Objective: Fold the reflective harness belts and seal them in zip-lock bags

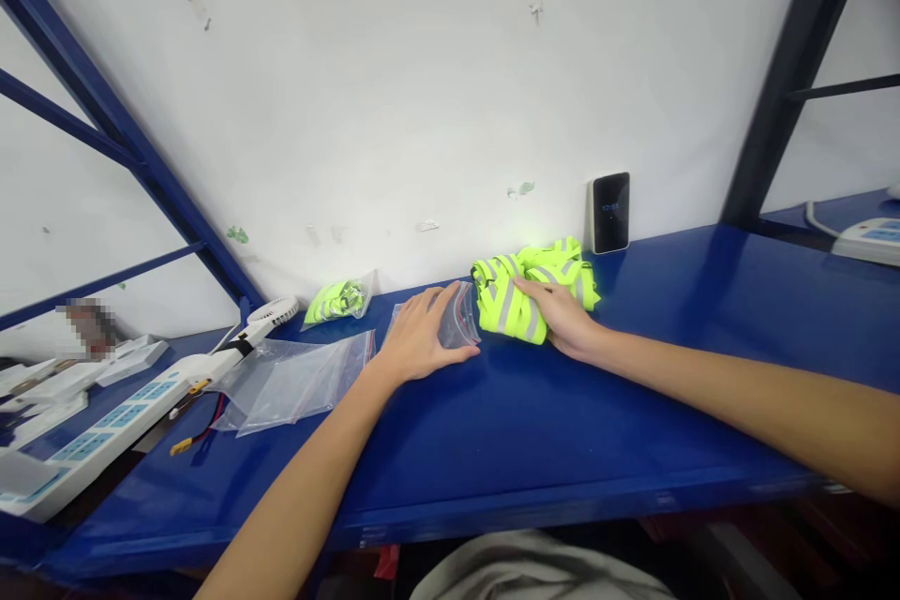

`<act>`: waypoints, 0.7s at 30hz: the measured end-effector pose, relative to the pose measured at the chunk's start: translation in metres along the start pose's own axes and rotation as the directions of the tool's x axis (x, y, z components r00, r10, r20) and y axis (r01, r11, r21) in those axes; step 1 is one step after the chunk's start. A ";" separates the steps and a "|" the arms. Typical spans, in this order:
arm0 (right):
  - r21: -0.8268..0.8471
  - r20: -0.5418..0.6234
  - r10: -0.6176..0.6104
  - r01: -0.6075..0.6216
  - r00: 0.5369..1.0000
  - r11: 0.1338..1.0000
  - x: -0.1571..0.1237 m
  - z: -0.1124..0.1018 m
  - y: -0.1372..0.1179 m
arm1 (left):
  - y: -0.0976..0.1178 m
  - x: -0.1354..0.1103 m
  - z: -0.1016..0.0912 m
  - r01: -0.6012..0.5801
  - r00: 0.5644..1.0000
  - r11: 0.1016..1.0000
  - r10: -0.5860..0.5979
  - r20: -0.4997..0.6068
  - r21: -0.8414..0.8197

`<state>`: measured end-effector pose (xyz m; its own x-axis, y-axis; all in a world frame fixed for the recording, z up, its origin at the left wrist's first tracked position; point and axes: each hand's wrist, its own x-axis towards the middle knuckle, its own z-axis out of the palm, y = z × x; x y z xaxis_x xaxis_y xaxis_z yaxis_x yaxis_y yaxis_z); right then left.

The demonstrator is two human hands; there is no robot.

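Nearest the camera, along the bottom edge of the frame, a fold of grey fabric [534, 572], with a scrap of red plastic [386, 562] just beyond it, both below the front lip of a blue painted surface [562, 450]. Next, two bare forearms reaching in from the lower corners. Left hand [420, 335] open, palm down and relaxed, with no clench, fingertips against a small clear zip bag [458, 319] near the middle of the frame, nothing visible inside it. Right hand [559, 317] also open, laid across a folded fluorescent yellow hi-vis vest [507, 300] with grey reflective stripes, resting on it with no clear grip. That vest just right of the small bag, not yet in a bag. Left of the hands, a loose stack of flat clear zip bags [295, 384], apparently empty. Beyond those, near the wall, a second hi-vis vest in a clear bag [338, 300], already packed, though whether sealed, too small to tell. Farther left, a white handheld fan [274, 309], a yellow connector on red and black wires [189, 438] and a white power strip [91, 436]. At the back, right of the vest, a black-faced digital clock [610, 213] propped against the white wall [394, 94].
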<state>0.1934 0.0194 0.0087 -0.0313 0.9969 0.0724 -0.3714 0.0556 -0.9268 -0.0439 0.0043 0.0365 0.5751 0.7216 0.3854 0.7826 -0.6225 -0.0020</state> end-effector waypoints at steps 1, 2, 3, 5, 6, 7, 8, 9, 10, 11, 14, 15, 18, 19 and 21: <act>0.083 0.022 0.060 -0.062 0.998 0.995 -0.001 0.002 0.000 | 0.004 0.001 0.001 -0.014 1.000 1.000 0.014 -0.018 0.001; 0.139 0.038 0.099 -0.104 0.994 0.985 -0.002 0.003 -0.001 | 0.008 0.002 0.002 -0.026 0.999 1.000 0.026 -0.037 0.007; 0.172 0.047 0.119 -0.125 0.992 0.977 -0.003 0.004 -0.002 | 0.012 0.004 0.003 -0.030 0.998 0.999 0.031 -0.059 0.013; 0.184 0.060 0.138 -0.147 0.989 0.972 -0.004 0.005 -0.004 | 0.017 0.007 0.005 -0.006 0.994 1.000 0.009 -0.110 0.022; 0.177 0.066 0.151 -0.161 0.986 0.971 -0.005 0.005 -0.005 | 0.019 0.007 0.006 0.011 0.992 1.000 -0.008 -0.129 0.022; 0.169 0.075 0.165 -0.176 0.983 0.970 -0.006 0.005 -0.006 | 0.019 0.007 0.006 0.023 0.990 1.000 -0.020 -0.138 0.020; 0.158 0.087 0.180 -0.192 0.980 0.969 -0.007 0.005 -0.007 | 0.020 0.007 0.007 0.023 0.990 1.000 -0.021 -0.138 0.017; 0.141 0.104 0.194 -0.208 0.975 0.968 -0.009 0.005 -0.008 | 0.020 0.006 0.007 0.014 0.992 1.000 -0.012 -0.129 0.015; 0.119 0.125 0.204 -0.219 0.971 0.968 -0.011 0.006 -0.008 | 0.021 0.006 0.007 -0.003 0.993 1.000 0.005 -0.115 0.013; 0.091 0.147 0.210 -0.225 0.967 0.970 -0.013 0.007 -0.009 | 0.021 0.005 0.007 -0.023 0.995 1.000 0.025 -0.101 0.014; 0.003 0.197 0.207 -0.212 0.958 0.977 -0.017 0.009 -0.010 | 0.024 0.003 0.008 -0.077 0.993 0.997 0.079 -0.083 0.028; -0.020 0.199 0.197 -0.197 0.960 0.980 -0.018 0.009 -0.011 | 0.025 0.003 0.009 -0.091 0.992 0.995 0.094 -0.082 0.034; -0.092 0.178 0.152 -0.138 0.972 0.986 -0.018 0.009 -0.011 | 0.027 0.002 0.011 -0.127 0.988 0.990 0.132 -0.081 0.058; -0.116 0.171 0.135 -0.116 0.976 0.986 -0.017 0.008 -0.010 | 0.028 0.002 0.012 -0.141 0.986 0.988 0.146 -0.084 0.067; -0.146 0.168 0.111 -0.087 0.979 0.985 -0.016 0.008 -0.008 | 0.029 0.002 0.013 -0.168 0.980 0.982 0.176 -0.094 0.088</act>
<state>0.1894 0.0023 0.0177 -0.2279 0.9732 0.0295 -0.2275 -0.0237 -0.9735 -0.0165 -0.0086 0.0250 0.6789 0.5689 0.4641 0.6927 -0.7059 -0.1480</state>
